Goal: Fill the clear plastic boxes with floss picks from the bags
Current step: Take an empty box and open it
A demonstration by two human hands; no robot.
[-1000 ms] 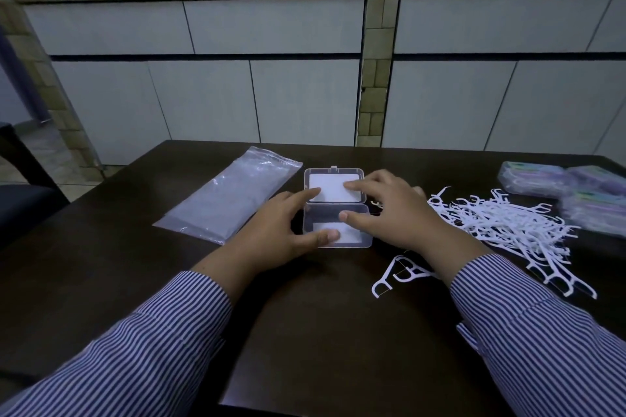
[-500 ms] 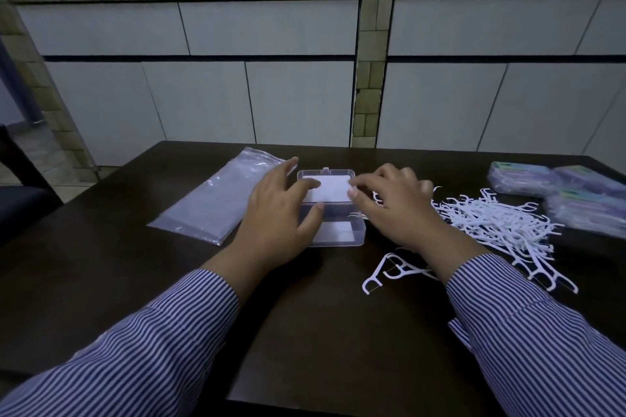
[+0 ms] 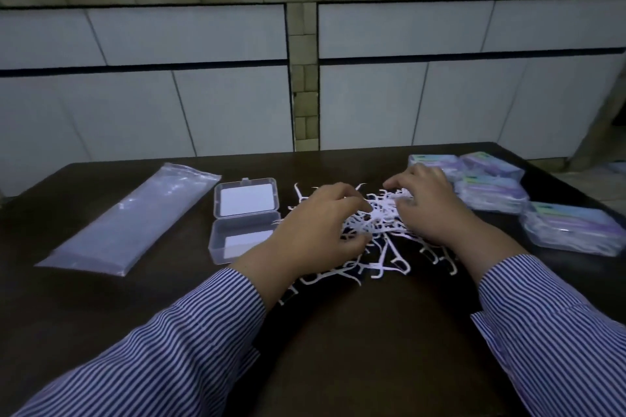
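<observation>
An open clear plastic box [image 3: 242,240] lies left of centre on the dark table, its lid [image 3: 246,198] folded back; a white card shows in each half. A loose pile of white floss picks [image 3: 384,225] lies just to its right. My left hand [image 3: 318,230] is on the pile's left side, fingers and thumb curled round a bunch of picks. My right hand [image 3: 432,210] is on the pile's right side, its bent fingers and thumb closing on picks at the far edge. Part of the pile is hidden under both hands.
A flat clear plastic bag [image 3: 135,217] lies at the left of the table [image 3: 355,332]. Several wrapped purple-and-green packs [image 3: 491,195] [image 3: 572,230] sit at the right, near the table's edge. White cabinets stand behind the table.
Both hands left the clear box and moved right onto the pile of floss picks. The box stays open. The camera view shifted to the right.
</observation>
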